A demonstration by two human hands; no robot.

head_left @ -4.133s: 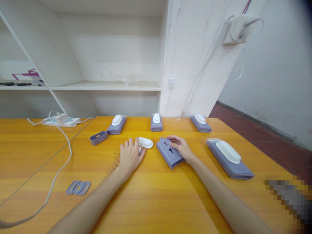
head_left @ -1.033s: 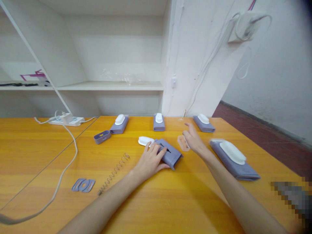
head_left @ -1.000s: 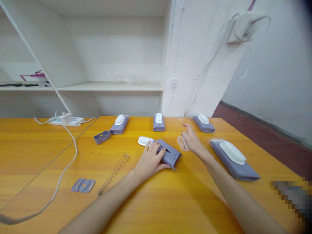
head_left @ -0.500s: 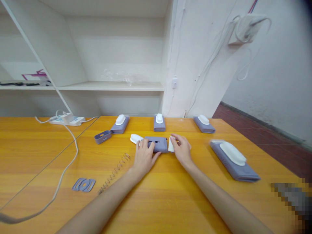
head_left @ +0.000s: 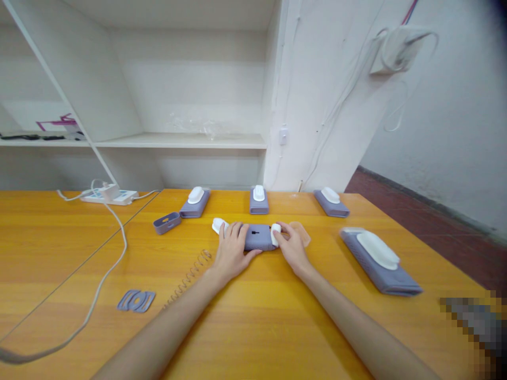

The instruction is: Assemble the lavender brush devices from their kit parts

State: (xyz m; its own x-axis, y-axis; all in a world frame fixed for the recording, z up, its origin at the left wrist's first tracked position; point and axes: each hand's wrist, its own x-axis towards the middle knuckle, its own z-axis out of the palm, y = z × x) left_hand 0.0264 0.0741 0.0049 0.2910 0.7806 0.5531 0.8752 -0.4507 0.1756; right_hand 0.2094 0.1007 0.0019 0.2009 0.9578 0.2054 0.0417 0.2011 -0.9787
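A grey-purple rectangular housing (head_left: 258, 240) with a dark slot in its top lies at mid-table. My left hand (head_left: 233, 245) grips its left part, fingers over the top and thumb along the near side. In a pinch, my right hand (head_left: 292, 247) holds a small white rounded cap (head_left: 275, 232) against the housing's right end. Whether the cap is seated cannot be seen. A white oval part (head_left: 218, 225) sits just beyond my left fingers, partly hidden. Behind my right hand lies a flat, pale orange rounded piece (head_left: 301, 232).
Similar grey blocks with white tops stand along the back, one being the middle block (head_left: 259, 207), and a larger block (head_left: 380, 261) is at right. On the left are a hollow grey frame (head_left: 167, 224), a coiled spring (head_left: 188, 277), flat grey plates (head_left: 137, 300) and a power strip (head_left: 109, 196).
My right hand has moved slightly left, bringing the white cap against the housing's end. The orange piece behind it is now uncovered. My left hand stays on the housing.
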